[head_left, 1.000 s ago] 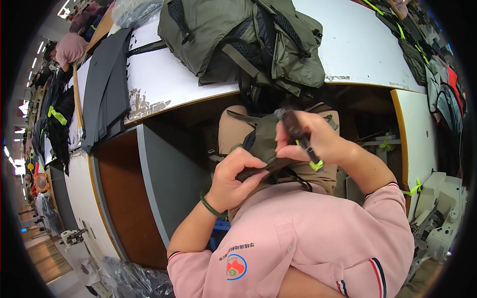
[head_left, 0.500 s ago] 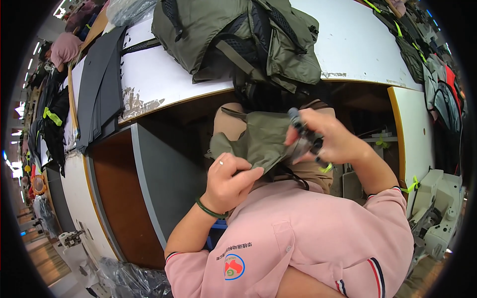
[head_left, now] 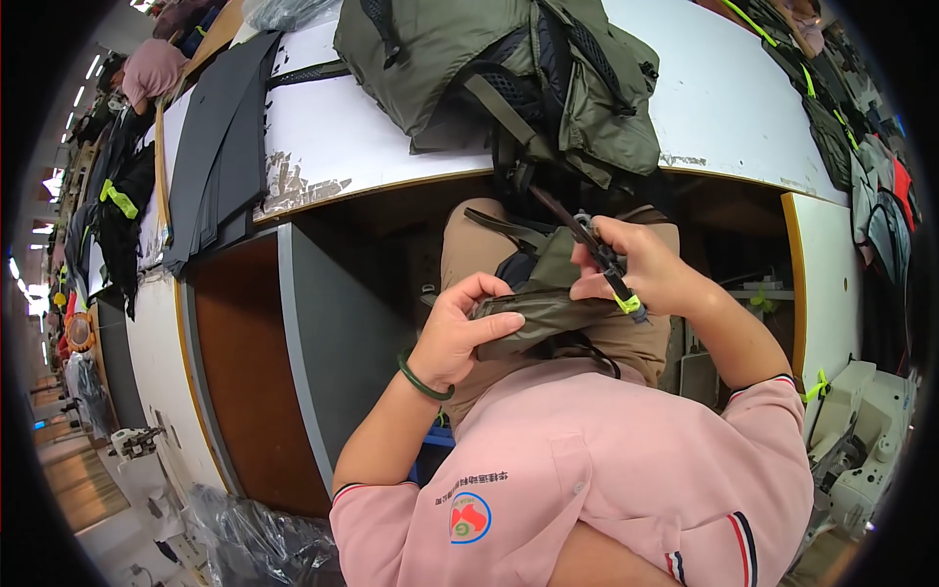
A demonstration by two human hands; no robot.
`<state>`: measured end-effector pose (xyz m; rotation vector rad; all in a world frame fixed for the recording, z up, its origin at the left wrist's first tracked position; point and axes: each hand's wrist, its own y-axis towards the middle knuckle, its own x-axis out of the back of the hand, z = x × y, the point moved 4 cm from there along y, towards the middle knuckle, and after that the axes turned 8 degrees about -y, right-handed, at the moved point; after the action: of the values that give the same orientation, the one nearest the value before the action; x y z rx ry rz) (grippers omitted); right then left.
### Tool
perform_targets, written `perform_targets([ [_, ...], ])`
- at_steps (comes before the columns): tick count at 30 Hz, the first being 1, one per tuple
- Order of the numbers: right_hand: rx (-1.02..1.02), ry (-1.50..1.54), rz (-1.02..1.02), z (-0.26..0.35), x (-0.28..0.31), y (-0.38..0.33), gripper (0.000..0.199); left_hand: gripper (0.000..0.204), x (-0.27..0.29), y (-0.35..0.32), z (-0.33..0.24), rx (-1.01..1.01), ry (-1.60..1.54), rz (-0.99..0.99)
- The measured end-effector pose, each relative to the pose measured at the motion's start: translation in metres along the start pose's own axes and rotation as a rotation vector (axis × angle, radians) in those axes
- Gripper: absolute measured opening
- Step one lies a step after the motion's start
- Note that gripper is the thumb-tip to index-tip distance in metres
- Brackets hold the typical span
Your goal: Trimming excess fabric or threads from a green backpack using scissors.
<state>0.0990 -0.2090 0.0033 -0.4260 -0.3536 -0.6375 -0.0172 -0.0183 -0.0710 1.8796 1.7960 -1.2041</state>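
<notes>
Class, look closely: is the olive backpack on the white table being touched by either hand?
No: both hands, left hand and right hand, hold an olive fabric piece below the table.

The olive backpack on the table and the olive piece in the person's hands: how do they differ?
The olive backpack lies untouched on the white table, large and bulky. The olive piece is small, flat and folded, pinched by the left hand and right hand over the lap. Both are olive fabric.

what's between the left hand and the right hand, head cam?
In the head view, an olive fabric piece spans the gap: the left hand grips its left end, while the right hand holds a black tool over its right end.
</notes>
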Motion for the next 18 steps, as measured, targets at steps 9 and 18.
perform_targets([
  [9, 0.490, -1.031, -0.283, 0.011, 0.040, -0.016, 0.041, 0.026, -0.001, 0.005, 0.005, 0.029, -0.130, -0.021],
  [18, 0.433, -1.050, -0.164, 0.009, 0.035, -0.011, 0.031, 0.026, -0.014, 0.008, 0.002, 0.009, -0.054, -0.026],
])
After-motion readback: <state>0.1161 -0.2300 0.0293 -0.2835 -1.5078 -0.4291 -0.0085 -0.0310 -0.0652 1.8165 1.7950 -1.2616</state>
